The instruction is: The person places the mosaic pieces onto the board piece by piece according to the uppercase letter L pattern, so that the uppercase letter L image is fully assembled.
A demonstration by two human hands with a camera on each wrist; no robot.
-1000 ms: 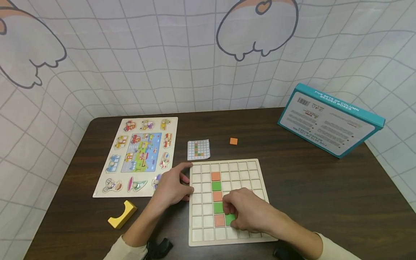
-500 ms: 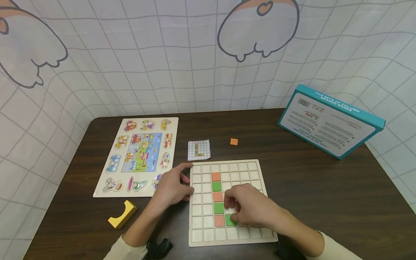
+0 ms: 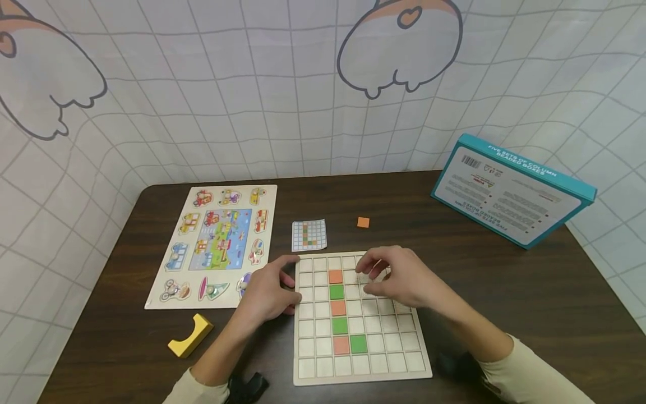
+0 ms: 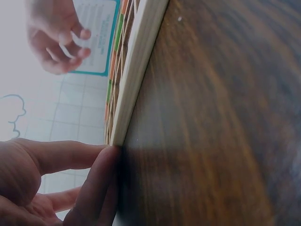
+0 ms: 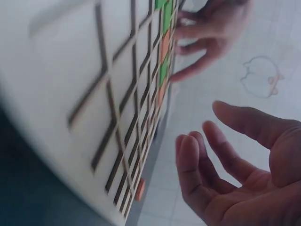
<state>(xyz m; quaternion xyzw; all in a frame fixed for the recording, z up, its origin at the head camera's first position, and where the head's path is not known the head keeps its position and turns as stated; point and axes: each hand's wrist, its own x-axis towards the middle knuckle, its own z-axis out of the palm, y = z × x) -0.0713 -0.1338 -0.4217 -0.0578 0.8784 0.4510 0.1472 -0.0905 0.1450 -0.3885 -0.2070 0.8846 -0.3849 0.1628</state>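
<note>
A pale wooden grid board [image 3: 363, 367] lies on the table with orange and green square tiles in one column; a green tile [image 3: 358, 344] sits beside the lowest of these. My left hand [image 3: 264, 293] rests its thumb and fingertips against the board's left edge, and the left wrist view shows the fingertips right at the rim [image 4: 136, 80]. Over the board's upper right hovers my right hand [image 3: 404, 279], fingers loosely bent and nothing between them. Behind the board lies a loose orange tile [image 3: 363, 223], also visible in the right wrist view. Left of that is a small pattern card [image 3: 309, 235].
To the left lies a vehicle puzzle board [image 3: 171, 275], partly covered by the left hand. A yellow arch block [image 3: 190, 336] sits near the left forearm. A teal box [image 3: 515, 191] stands at the back right, and a white grid-patterned curtain [image 3: 227, 112] hangs behind the table.
My right hand has let go of the green tile, lifted off it and moved toward the back of the board. The left hand has stayed at the board's left edge.
</note>
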